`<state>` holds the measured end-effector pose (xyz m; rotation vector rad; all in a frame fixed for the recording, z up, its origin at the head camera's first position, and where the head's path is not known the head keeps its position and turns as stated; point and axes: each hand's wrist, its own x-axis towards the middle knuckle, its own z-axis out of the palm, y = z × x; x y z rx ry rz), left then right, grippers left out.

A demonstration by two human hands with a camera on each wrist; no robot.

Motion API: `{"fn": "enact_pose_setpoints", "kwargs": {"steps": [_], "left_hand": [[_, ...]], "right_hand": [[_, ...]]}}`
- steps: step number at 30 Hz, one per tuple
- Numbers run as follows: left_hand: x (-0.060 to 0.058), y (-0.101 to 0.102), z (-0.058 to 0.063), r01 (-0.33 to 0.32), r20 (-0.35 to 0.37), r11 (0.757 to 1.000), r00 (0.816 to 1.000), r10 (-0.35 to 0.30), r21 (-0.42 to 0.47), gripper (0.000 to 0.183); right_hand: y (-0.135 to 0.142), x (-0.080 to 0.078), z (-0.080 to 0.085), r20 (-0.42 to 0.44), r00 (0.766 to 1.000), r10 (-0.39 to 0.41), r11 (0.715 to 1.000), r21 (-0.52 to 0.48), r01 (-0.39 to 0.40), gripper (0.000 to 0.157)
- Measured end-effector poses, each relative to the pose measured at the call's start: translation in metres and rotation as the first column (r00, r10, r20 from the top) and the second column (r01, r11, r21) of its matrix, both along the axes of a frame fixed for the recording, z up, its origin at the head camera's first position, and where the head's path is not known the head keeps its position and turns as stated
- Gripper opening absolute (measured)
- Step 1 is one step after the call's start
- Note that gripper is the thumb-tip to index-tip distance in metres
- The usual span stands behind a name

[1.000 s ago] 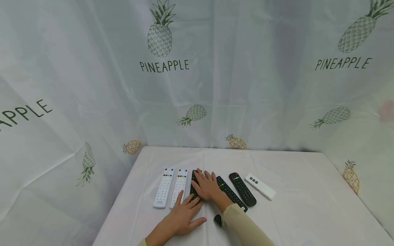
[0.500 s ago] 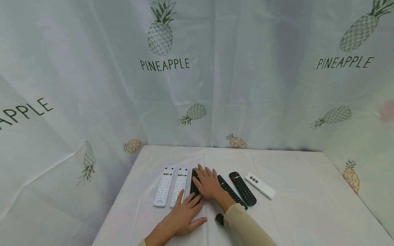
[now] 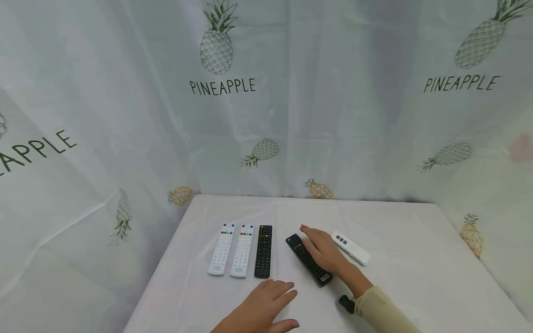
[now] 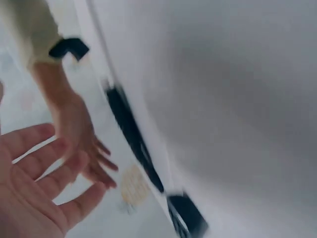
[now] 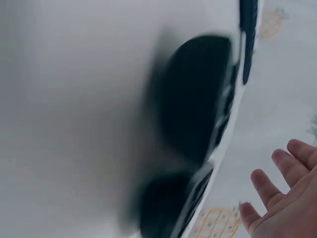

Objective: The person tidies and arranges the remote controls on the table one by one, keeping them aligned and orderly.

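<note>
A pineapple-printed curtain (image 3: pixel 354 125) hangs behind the white-covered table (image 3: pixel 412 268); twelve o'clock is the table's far edge. The right hand (image 3: pixel 325 249) lies over the remotes, fingers extended towards eleven and gripping nothing. The left hand (image 3: pixel 266 305), spread towards two, likewise holds nothing. The tilted black remote (image 3: pixel 307 260) rests at eight o'clock from the right hand's middle, slightly overlapped by it in the head view; its long axis runs from half past ten to half past four, and the right hand is nearer. At twelve from the left hand lies the straight black remote (image 3: pixel 263 252), with two white many-button remotes (image 3: pixel 242 251) beyond it towards eleven. The short white remote (image 3: pixel 351 249) sits at three from the right hand; a black wrist device (image 3: pixel 346 304), at five.
</note>
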<state>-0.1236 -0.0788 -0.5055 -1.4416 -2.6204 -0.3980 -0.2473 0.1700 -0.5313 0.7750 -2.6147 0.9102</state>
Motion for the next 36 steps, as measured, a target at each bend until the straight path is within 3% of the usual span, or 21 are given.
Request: {"fn": "enact_pose_setpoints", "kwargs": {"steps": [4,7,13,18,22,26,30,36], "left_hand": [[0.004,0.021,-0.005,0.122,-0.068,0.992,0.990,-0.120,0.019,0.056],[0.004,0.037,-0.006,0.152,-0.105,0.988,0.983,-0.150,0.009,0.054],[-0.004,0.066,0.005,0.036,-0.091,0.991,0.995,-0.048,-0.127,0.058],[-0.020,0.084,0.011,0.003,-0.131,0.969,0.991,-0.037,-0.245,0.063],[-0.034,0.097,0.004,-0.008,-0.107,0.956,0.994,-0.024,-0.292,0.074],[-0.044,0.101,-0.006,-0.051,-0.032,0.939,0.999,0.043,-0.341,0.082],[-0.048,0.100,-0.010,-0.091,0.041,0.913,0.992,0.117,-0.397,0.085],[-0.048,0.100,-0.018,-0.082,0.063,0.910,0.991,0.118,-0.406,0.085]], "right_hand": [[0.021,0.007,-0.002,0.034,0.999,-0.021,1.000,-0.016,0.022,0.044],[0.030,0.012,-0.003,0.036,0.999,-0.012,0.999,-0.050,0.014,0.042],[0.032,0.015,0.001,0.045,0.997,0.056,0.998,-0.032,-0.055,0.042],[0.030,0.009,0.010,0.041,0.994,0.100,0.995,-0.013,-0.100,0.042],[0.033,0.007,0.014,0.046,0.995,0.094,0.996,-0.003,-0.094,0.042],[0.028,0.000,0.013,0.125,0.988,0.091,0.995,0.037,-0.096,0.044],[0.017,-0.008,0.008,0.233,0.969,0.081,0.985,0.129,-0.113,0.050],[0.004,-0.016,0.002,0.285,0.957,0.062,0.965,0.228,-0.130,0.056]]}}
